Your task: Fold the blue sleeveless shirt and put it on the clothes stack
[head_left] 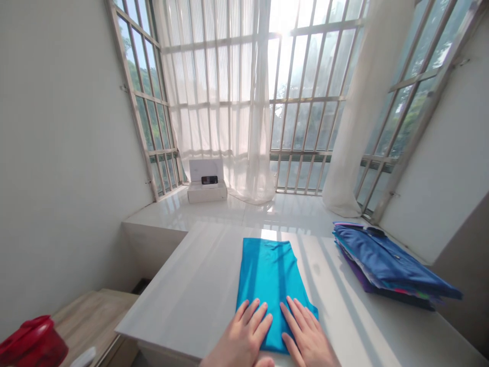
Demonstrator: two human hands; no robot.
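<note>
A bright blue folded garment (267,275) lies flat on the white table, its long side running away from me. My left hand (246,331) rests on its near left part, fingers spread and pointing forward. On the near right part lies my right hand (303,329), palm down, with the fingers stretched out and apart. Neither hand grips the cloth. Part of the garment's near end is hidden beneath both hands.
A stack of folded clothes (389,260), dark blue on top, sits on the table's right side. An open white box (207,192) with a dark device stands on the window sill. Lower left, a red object (34,341) rests near a wooden surface (89,318).
</note>
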